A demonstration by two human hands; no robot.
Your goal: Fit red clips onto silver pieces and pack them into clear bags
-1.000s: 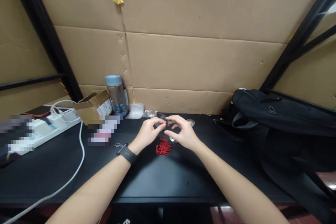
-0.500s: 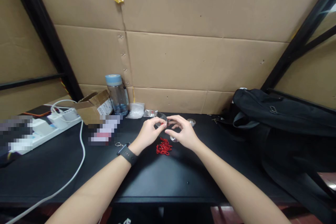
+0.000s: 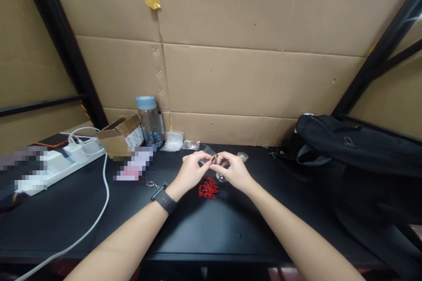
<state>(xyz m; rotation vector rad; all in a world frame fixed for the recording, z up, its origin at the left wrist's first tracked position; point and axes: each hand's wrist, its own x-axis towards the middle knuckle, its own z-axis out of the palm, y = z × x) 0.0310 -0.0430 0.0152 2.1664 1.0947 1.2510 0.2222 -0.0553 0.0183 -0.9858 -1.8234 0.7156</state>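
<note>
My left hand (image 3: 194,171) and my right hand (image 3: 233,169) meet over the middle of the black table. Between them is a thin clear plastic piece (image 3: 206,149), with a bit of red showing at the fingertips. My left thumb and fingers pinch it from the left, while the right fingers close on its edge. Whether it is a bag or a shell I cannot tell. Just below lies a heap of red cords (image 3: 209,188). One clear round piece (image 3: 221,177) sits under my right hand, and another clear round piece (image 3: 243,156) lies beyond it.
Behind my left hand are a small clear packet (image 3: 191,145), a white plastic bag (image 3: 173,141) and a blue-lidded bottle (image 3: 149,120). A cardboard box (image 3: 121,137), a power strip (image 3: 70,162) and a key ring (image 3: 152,184) are leftward. A black backpack (image 3: 356,149) fills the right.
My fingertips have drawn closer together around the clear plastic piece, which now tilts differently. The whole view has shifted slightly; the cords and other things lie as before.
</note>
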